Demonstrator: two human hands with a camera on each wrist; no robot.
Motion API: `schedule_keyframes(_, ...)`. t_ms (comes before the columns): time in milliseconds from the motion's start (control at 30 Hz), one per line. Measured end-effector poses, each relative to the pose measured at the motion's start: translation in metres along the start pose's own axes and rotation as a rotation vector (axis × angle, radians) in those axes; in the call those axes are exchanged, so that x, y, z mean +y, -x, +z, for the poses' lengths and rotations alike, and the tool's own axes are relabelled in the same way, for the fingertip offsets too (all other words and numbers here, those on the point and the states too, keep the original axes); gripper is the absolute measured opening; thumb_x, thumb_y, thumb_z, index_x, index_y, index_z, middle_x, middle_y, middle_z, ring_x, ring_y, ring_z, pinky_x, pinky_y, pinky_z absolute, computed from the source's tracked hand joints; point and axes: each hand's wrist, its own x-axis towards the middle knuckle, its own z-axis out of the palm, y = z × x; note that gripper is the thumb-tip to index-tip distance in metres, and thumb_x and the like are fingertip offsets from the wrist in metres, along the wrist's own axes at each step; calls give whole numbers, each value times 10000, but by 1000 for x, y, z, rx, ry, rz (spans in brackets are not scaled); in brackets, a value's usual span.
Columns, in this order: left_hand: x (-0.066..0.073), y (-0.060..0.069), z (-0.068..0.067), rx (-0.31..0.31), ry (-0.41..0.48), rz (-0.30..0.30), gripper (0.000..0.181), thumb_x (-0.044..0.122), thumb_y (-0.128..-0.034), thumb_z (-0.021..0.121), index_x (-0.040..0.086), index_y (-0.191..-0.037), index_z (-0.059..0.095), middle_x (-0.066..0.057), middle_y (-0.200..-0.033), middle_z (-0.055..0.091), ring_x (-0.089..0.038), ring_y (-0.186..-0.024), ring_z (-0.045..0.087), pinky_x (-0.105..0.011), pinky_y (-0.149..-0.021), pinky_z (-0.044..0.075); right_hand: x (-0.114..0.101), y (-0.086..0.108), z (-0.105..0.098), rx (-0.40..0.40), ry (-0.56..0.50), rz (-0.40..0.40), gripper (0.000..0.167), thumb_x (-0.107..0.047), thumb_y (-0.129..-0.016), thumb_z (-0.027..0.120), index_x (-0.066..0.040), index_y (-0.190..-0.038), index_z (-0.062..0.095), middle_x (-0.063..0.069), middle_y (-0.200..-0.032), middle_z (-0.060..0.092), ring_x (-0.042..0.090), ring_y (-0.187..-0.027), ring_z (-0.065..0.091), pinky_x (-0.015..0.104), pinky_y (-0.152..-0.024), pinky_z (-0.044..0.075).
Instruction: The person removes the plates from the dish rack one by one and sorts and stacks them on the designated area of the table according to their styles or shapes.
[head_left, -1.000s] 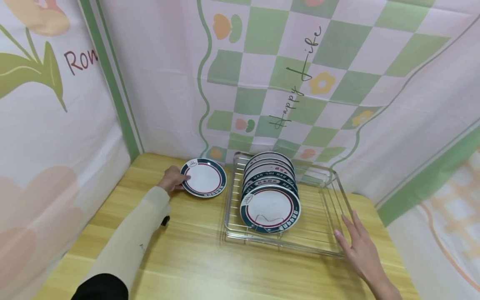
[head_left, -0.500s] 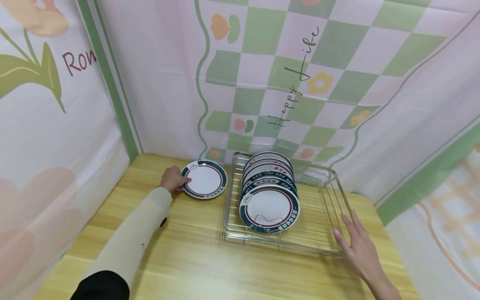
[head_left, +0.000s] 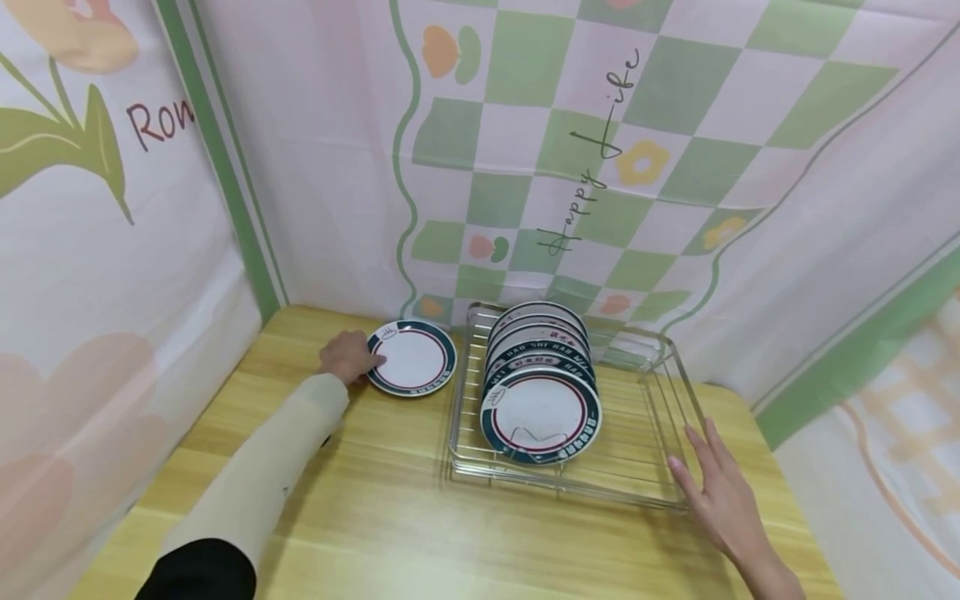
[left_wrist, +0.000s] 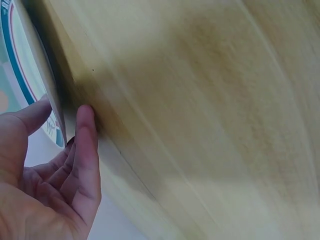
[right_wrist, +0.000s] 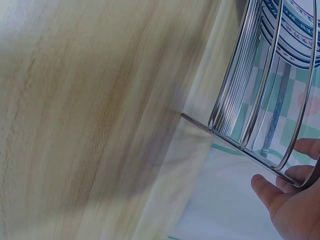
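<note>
At the left of the rack, my left hand (head_left: 347, 357) pinches the left edge of a white plate (head_left: 412, 360) with a dark green rim. In the left wrist view, the thumb (left_wrist: 37, 114) lies on the plate's face and the other fingers are at its underside. Several matching plates (head_left: 542, 412) stand in a row, leaning in a metal wire dish rack (head_left: 637, 496). Fairly straight, spread fingers of my right hand (head_left: 723, 500) touch the rack's right end. The right wrist view shows them at its end wires, partly cut off by the frame.
A wooden table (head_left: 390, 517) carries the rack. Behind it hangs a green-and-white checked cloth (head_left: 525, 142), close to the rack's back edge. Another printed cloth (head_left: 112, 333) borders the table's left side.
My left hand and the plate it pinches have shifted slightly to the right. The right hand, the rack and the plates in it look unchanged.
</note>
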Motion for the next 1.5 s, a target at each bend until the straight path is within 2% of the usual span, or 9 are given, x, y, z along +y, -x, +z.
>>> schedule_keyframes(467, -4, 6, -10, -2, -20, 20, 404, 362, -1067, 595, 56, -807, 646, -94, -706, 649, -232, -650, 626, -350, -623, 477, -1, 0, 0, -2, -11, 7, 624, -293, -1094, 542, 47, -1588, 369, 253, -1736, 101, 657, -1440, 289, 848, -988, 306)
schedule_keyframes(800, -8, 9, -22, 110, -32, 87, 461, 355, -1076, 535, 108, -688, 508, -61, -689, 524, -283, -716, 585, -449, -712, 515, 0, -1, 0, 3, -11, 3, 620, -289, -1094, 543, 43, -1588, 371, 252, -1736, 104, 662, -1431, 296, 843, -994, 304)
schedule_keyframes(900, -7, 10, -26, 135, -30, 107, 434, 358, -1086, 521, 82, -754, 564, -83, -739, 570, -297, -751, 604, -494, -772, 538, 0, 0, 0, 2, -8, 6, 620, -293, -1094, 543, 41, -1588, 374, 249, -1737, 104, 660, -1431, 299, 844, -989, 306)
schedule_keyframes(967, -4, 10, -28, 160, -30, 124, 387, 354, -1086, 529, 44, -880, 633, -127, -839, 641, -321, -813, 635, -528, -810, 548, 0, 0, 1, 1, -5, 7, 619, -293, -1094, 544, 42, -1587, 376, 249, -1737, 105, 660, -1428, 303, 847, -980, 309)
schedule_keyframes(1067, 5, 12, -31, 211, -41, 156, 364, 358, -1073, 554, 17, -1105, 676, -187, -1036, 709, -360, -943, 675, -572, -857, 551, 0, 0, 1, 1, -6, 6, 620, -293, -1093, 547, 44, -1585, 377, 247, -1737, 107, 658, -1429, 303, 847, -980, 309)
schedule_keyframes(1133, 14, 14, -35, 230, -43, 178, 375, 359, -1063, 572, 20, -1185, 674, -197, -1111, 717, -368, -995, 682, -572, -859, 556, 0, 0, 0, 3, -8, 5, 620, -291, -1093, 547, 44, -1586, 376, 247, -1737, 108, 658, -1430, 302, 847, -982, 306)
schedule_keyframes(1233, 31, 19, -40, 249, -44, 210, 365, 370, -1057, 589, 48, -1198, 690, -172, -1118, 729, -348, -992, 685, -544, -829, 560, 0, 0, 0, 8, -12, 1, 620, -285, -1091, 548, 47, -1585, 376, 249, -1736, 109, 660, -1431, 298, 847, -986, 304)
schedule_keyframes(1500, 74, 40, -48, 298, -54, 355, 340, 387, -1051, 627, 90, -1187, 722, -102, -1007, 757, -291, -860, 688, -452, -705, 547, -3, 0, -1, 3, -18, 3, 622, -287, -1092, 547, 53, -1584, 373, 255, -1734, 108, 659, -1437, 289, 847, -996, 298)
